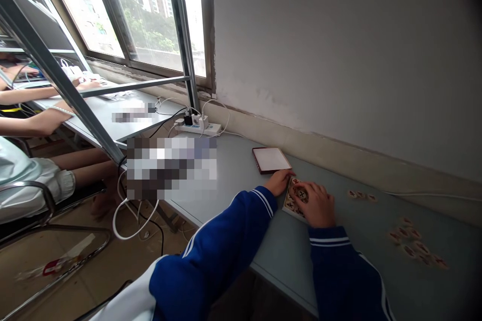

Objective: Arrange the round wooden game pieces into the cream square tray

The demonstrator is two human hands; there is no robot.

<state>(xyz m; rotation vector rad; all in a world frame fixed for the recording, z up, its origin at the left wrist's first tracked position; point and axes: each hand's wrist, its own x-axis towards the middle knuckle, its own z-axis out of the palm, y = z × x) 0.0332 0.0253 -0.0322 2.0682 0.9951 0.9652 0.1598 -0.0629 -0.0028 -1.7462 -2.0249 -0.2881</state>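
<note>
While flat, tile block (291, 204) under right hand (318, 205).

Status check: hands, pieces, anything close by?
Left hand and right hand on block of round game pieces. Phone just behind. Loose pieces to the right.

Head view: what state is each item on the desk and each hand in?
Game pieces in a block: packed together, under both hands.
Left hand: resting on the block's far-left edge.
Right hand: flat on the block.
Phone: lying flat, screen lit.
Loose pieces: scattered on the desk.
Power strip: plugs inserted.
</note>
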